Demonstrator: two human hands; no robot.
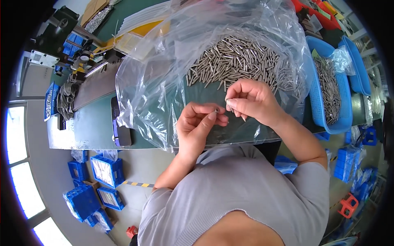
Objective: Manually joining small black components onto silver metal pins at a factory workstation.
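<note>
Dark-green work surface [95,128] carries clear plastic sheeting [154,106] around pile of slender metal pins [234,59]. Left hand [196,125], on near side of pile: fingers pinch small metal part [216,110], perhaps pin seen end-on. Right hand [255,102], at pile's near edge: fingers drawn together; whether pin lies between, cannot tell. Blue basket [345,119] of similar pins, right of pile. Pins probably light, rigid, sturdy, somewhat slippery; best grasped at mid-length.

heaped metal pins [234,59], blue crates [82,201] and machinery [63,18] show a workshop.
</note>
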